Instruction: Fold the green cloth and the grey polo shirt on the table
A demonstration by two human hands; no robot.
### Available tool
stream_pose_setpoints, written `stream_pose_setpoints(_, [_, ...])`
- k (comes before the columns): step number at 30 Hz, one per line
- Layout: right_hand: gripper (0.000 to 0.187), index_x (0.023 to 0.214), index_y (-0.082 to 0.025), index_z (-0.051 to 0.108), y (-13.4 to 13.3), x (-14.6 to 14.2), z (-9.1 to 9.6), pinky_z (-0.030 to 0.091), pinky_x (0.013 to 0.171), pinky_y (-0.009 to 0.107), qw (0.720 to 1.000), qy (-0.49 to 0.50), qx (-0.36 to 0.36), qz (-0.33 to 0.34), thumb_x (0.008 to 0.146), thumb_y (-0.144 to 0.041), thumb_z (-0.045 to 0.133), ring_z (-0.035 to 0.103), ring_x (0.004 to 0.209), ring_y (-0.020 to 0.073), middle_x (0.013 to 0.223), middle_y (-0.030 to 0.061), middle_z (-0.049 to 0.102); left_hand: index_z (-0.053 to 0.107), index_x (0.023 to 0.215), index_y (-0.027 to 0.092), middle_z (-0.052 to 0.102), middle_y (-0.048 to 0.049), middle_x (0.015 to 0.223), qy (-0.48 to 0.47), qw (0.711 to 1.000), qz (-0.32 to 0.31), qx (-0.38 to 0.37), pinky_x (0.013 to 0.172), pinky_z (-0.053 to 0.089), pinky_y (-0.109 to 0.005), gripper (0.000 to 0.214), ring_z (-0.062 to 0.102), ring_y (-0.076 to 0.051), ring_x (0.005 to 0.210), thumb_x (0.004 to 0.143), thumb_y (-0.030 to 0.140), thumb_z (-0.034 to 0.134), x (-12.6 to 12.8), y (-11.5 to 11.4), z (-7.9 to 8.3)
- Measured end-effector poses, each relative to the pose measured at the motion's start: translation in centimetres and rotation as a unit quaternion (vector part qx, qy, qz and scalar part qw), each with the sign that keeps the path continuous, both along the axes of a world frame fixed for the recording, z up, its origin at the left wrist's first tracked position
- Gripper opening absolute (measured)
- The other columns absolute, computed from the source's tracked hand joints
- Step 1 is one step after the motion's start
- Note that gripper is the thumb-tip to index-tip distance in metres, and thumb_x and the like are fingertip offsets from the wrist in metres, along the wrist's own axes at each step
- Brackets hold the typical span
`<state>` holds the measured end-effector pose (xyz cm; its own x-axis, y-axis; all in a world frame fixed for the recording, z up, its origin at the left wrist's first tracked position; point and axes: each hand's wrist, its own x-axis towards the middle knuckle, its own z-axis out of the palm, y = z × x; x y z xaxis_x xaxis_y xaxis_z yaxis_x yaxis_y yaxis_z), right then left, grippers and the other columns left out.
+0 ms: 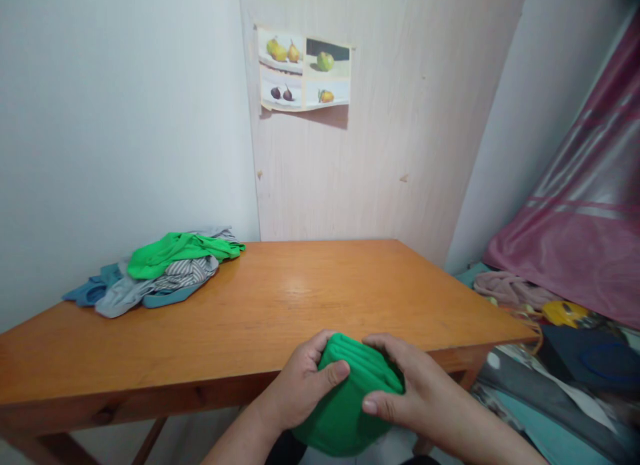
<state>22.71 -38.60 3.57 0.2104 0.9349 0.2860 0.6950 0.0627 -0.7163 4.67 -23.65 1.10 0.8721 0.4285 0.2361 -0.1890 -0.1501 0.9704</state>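
A folded bundle of green cloth [345, 412] is held between my two hands, in front of the table's near edge. Several stacked layers show along its top. My left hand [305, 378] grips its left side, the thumb lying across the front face. On the right side my right hand [405, 378] clasps it, with the thumb in front and the other fingers behind. The undersides of the fingers are hidden by the cloth.
A wooden table [310, 298] stands against the wall. At its left lies a heap of crumpled clothes [175, 265], bright green, striped and blue. Fruit pictures [305, 70] hang on the wall. To the right are a pink curtain [575, 205] and a cluttered pile [575, 358].
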Motion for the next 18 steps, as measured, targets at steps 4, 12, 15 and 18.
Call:
stream_pose_setpoints(4, [0.08,0.136,-0.027,0.056,-0.9,0.6,-0.3,0.051,0.092,0.041,0.999,0.036,-0.011,0.013,0.065,-0.05,0.084,0.062,0.11,0.0316,0.125,0.0094,0.065,0.06,0.111,0.017,0.064,-0.0057,0.103,-0.021,0.997,-0.012,-0.075,0.087,0.046,-0.031,0.033,0.059,-0.018,0.093,0.091,0.044,0.064,-0.4,0.5,-0.3])
stream_pose_setpoints(12, [0.048,0.111,-0.02,0.066,-0.6,-0.4,0.4,0.051,0.076,0.031,0.997,0.07,-0.018,0.03,0.077,-0.051,0.075,0.063,0.089,0.0225,0.099,0.0058,0.069,0.059,0.114,0.018,0.067,-0.0072,0.107,-0.073,0.981,-0.057,-0.171,0.087,0.048,-0.032,0.026,0.063,-0.018,0.096,0.093,0.032,0.065,-0.4,0.9,-0.9])
stream_pose_setpoints(15, [0.035,0.099,-0.02,0.068,-0.5,-0.7,0.3,0.048,0.07,0.029,0.997,0.082,-0.013,0.007,0.082,-0.051,0.07,0.061,0.08,0.0191,0.086,0.0033,0.067,0.059,0.112,0.018,0.068,-0.0078,0.105,-0.096,0.971,-0.076,-0.207,0.087,0.05,-0.034,0.024,0.065,-0.019,0.094,0.093,0.029,0.065,-0.4,1.0,-1.2])
stream_pose_setpoints(18, [0.035,0.091,-0.02,0.068,-0.4,-1.0,0.2,0.045,0.061,0.025,0.993,0.115,-0.014,0.011,0.082,-0.053,0.069,0.057,0.071,0.0156,0.077,0.0009,0.063,0.059,0.108,0.017,0.07,-0.0089,0.103,-0.114,0.96,-0.09,-0.238,0.087,0.051,-0.035,0.021,0.067,-0.021,0.096,0.092,0.029,0.065,-0.3,1.1,-1.2])
